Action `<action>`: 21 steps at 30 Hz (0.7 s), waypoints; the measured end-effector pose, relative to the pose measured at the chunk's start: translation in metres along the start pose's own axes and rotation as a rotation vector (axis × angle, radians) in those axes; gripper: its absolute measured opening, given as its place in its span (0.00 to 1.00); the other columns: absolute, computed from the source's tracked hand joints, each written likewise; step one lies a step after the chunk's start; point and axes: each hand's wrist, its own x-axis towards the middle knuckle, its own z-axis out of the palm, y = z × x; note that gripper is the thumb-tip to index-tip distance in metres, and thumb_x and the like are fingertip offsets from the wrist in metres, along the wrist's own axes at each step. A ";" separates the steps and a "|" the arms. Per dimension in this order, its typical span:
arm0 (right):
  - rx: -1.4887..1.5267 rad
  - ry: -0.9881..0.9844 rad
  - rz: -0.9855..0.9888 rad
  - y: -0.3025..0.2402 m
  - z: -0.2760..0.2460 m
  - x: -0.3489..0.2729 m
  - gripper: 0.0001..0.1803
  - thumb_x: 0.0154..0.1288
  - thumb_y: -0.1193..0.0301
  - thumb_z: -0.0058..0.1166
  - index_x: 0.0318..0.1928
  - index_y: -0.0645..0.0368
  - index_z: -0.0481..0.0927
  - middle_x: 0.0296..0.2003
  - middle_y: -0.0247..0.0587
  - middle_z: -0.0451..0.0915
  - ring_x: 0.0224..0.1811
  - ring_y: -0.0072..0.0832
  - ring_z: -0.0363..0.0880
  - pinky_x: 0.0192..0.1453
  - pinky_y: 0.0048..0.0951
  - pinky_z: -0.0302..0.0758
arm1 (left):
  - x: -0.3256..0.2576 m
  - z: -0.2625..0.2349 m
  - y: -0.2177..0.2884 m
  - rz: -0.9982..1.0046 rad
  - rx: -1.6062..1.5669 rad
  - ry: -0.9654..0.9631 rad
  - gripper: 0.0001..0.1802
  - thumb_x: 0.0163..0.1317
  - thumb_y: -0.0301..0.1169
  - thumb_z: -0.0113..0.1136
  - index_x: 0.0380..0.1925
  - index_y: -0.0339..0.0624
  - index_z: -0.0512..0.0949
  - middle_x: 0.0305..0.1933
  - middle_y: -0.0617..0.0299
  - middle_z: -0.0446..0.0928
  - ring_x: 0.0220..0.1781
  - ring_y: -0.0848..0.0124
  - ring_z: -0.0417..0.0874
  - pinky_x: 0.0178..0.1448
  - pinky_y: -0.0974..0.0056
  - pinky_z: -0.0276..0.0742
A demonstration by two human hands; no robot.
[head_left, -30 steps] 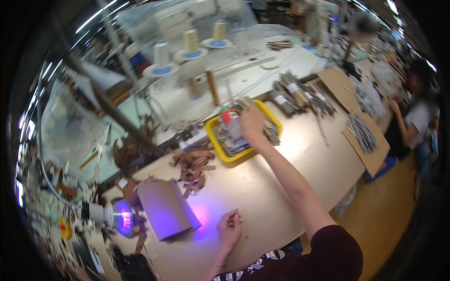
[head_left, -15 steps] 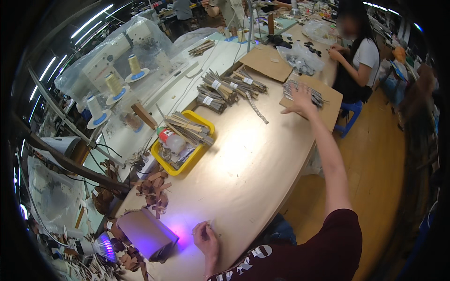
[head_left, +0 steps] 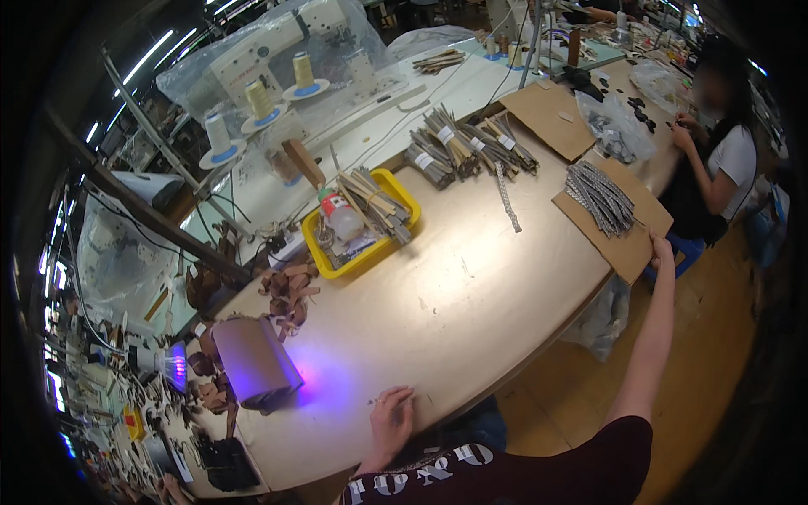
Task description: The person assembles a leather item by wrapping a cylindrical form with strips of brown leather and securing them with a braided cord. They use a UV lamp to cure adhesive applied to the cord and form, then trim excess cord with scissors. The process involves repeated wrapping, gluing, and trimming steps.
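Hands (head_left: 659,251) (head_left: 392,421): R outstretched @ cardboard (head_left: 613,251) edge, L curled.

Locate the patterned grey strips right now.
In the head view they're right of centre: the patterned grey strips lie on the nearer cardboard sheet, with the right hand at its right edge and a clear plastic bag just beyond.
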 end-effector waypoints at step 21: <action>0.667 -0.122 0.016 0.074 0.026 -0.365 0.30 0.74 0.65 0.49 0.70 0.61 0.56 0.67 0.46 0.65 0.65 0.38 0.68 0.67 0.39 0.69 | -0.043 -0.027 -0.028 0.042 -0.004 0.005 0.12 0.57 0.21 0.60 0.43 0.41 0.81 0.53 0.50 0.76 0.56 0.55 0.77 0.59 0.56 0.73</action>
